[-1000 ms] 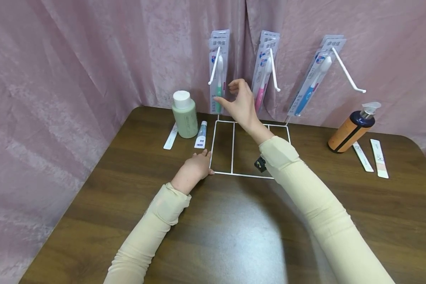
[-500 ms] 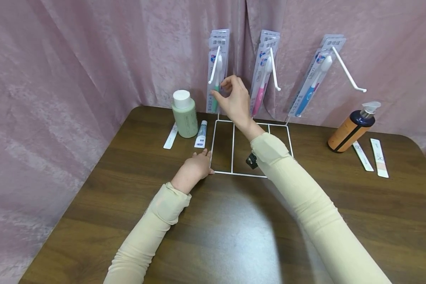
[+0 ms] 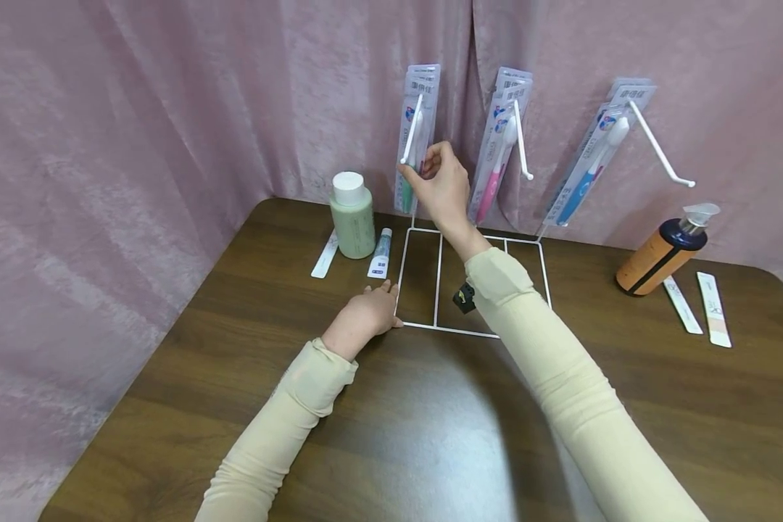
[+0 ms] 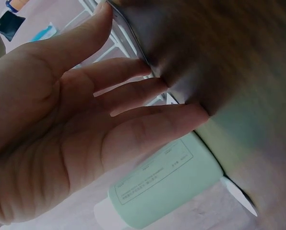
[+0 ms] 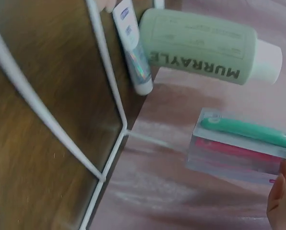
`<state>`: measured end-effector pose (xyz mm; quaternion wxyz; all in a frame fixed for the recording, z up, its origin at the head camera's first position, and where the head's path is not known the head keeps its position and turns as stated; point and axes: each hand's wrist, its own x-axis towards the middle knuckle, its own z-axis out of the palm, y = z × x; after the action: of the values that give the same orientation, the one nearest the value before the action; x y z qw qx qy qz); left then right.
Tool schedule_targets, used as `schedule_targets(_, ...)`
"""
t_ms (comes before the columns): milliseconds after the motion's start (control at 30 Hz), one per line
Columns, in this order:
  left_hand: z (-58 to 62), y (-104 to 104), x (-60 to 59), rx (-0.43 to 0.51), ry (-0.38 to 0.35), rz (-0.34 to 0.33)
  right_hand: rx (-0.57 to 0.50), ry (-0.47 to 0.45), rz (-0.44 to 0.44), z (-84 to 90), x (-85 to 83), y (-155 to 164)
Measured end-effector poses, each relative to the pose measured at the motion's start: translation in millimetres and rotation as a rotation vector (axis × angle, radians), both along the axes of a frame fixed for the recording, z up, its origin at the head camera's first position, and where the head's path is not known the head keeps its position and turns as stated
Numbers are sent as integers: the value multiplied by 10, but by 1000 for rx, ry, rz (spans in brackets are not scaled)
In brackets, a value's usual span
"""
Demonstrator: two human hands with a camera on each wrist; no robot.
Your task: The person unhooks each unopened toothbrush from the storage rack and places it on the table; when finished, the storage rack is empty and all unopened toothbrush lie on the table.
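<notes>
My right hand (image 3: 446,190) pinches the front blister-packed toothbrush with the green handle (image 3: 407,197), on the left hook (image 3: 412,129) of a white wire rack (image 3: 438,283). In the right wrist view, fingertips meet the side of that pack (image 5: 248,133), with a pink-handled one behind it. My left hand (image 3: 365,316) rests at the rack base's front left corner, its fingers (image 4: 133,91) extended against the tabletop. Packs with pink (image 3: 492,185) and blue (image 3: 581,190) handles hang from the other two hooks.
Left of the rack stand a green bottle with a white cap (image 3: 353,221) and a small toothpaste tube (image 3: 380,254), beside a white sachet (image 3: 325,254). On the right are an orange pump bottle (image 3: 659,257) and two sachets (image 3: 714,312). A pink curtain (image 3: 202,94) hangs behind.
My right hand has shifted left to the green toothbrush pack, its thumb and fingers drawing together on it. The head view has tilted slightly. My left hand stays at the rack's corner.
</notes>
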<state>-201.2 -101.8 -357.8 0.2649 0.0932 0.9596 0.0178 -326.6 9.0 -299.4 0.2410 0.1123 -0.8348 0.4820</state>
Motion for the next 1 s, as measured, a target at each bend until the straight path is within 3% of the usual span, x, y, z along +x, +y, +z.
schedule_targets(200,23,42,-13,8,-22,41,87,-4,50,-34,87,207)
schedule_targets(433,5,6,6,48,-15,25,180,-87,246,-147,241,487)
schedule_targets(633,-9,5,23,36,-22,20,167,-178,368,-222,446,622)
schedule_targets(867,-1,11,4,35,-34,12,214,-189,514,-182,684,678)
schedule_targets(1000,7,9,1,39,-31,9,256,-190,551,-155,802,707)
